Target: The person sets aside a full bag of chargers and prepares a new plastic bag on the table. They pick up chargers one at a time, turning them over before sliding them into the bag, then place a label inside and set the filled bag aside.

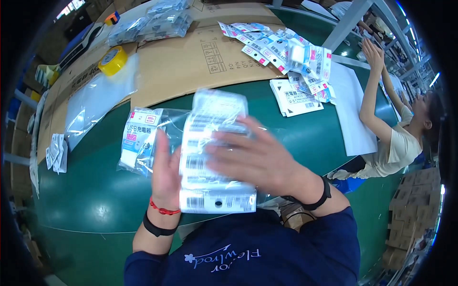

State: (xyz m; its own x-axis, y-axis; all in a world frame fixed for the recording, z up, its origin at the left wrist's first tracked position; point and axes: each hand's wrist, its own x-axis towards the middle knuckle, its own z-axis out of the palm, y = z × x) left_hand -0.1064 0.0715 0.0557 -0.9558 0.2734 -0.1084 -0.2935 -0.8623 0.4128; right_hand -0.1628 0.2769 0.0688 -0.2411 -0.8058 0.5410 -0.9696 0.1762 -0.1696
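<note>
A stack of flat packs with barcode labels point(218, 201), wrapped in clear film, stands in front of me above the table's near edge. My left hand point(166, 167) is at its left side, thumb up along the edge and the other fingers hidden behind it. Across its face lies my right hand point(257, 162), fingers stretched out flat and blurred by motion. Just left of the stack, a clear bag point(138, 143) with a white charger and a printed card in it rests on the green table point(90, 200).
Cardboard point(176, 62) covers the far table, bearing filled bags point(164, 21) and a yellow tape roll point(113, 61). Loose charger packs point(272, 50) and printed cards point(298, 97) pile up at far right. White sheets point(353, 109) lie beside a seated co-worker point(403, 138). Silver sachets point(57, 152) lie left.
</note>
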